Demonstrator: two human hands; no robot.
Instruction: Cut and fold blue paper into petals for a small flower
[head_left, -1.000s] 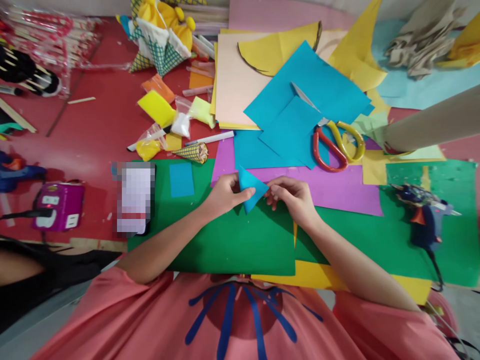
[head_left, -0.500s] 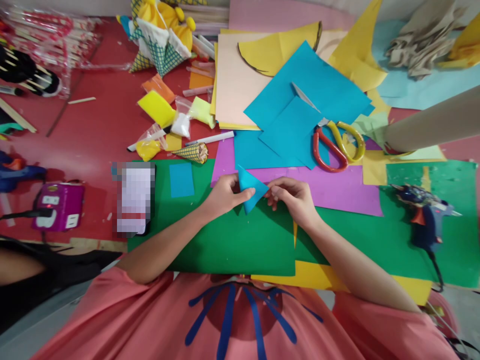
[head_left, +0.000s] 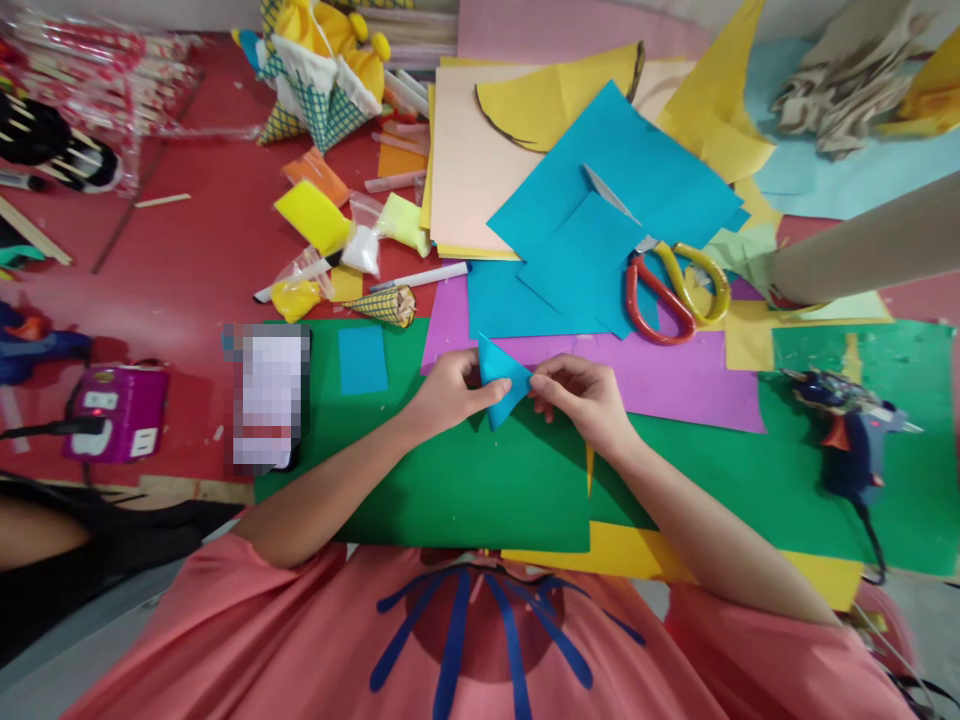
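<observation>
Between my hands is a small piece of blue paper [head_left: 495, 372] folded into a triangle, held above the green sheet [head_left: 450, 490]. My left hand [head_left: 454, 390] pinches its left side, thumb on the front and fingers behind. At the triangle's right corner, the thumb and index finger of my right hand [head_left: 581, 390] are closed on the tip; the other fingers curl underneath. A small blue paper rectangle [head_left: 362, 360] lies to the left on the green sheet. Beyond my hands, scissors [head_left: 660, 295] with one red and one yellow handle rest on larger blue sheets [head_left: 555, 130].
A glue gun [head_left: 855, 440] lies at the right, and a phone [head_left: 270, 400] with a blurred screen at the left. Farther left stands a purple power box [head_left: 120, 412]. A patterned paper cone [head_left: 386, 305] and clay packets [head_left: 313, 215] lie ahead. A pale tube [head_left: 870, 245] juts in from the right.
My right thumb and index finger have shifted slightly left onto the triangle's right corner. My left hand keeps its hold with hardly any movement.
</observation>
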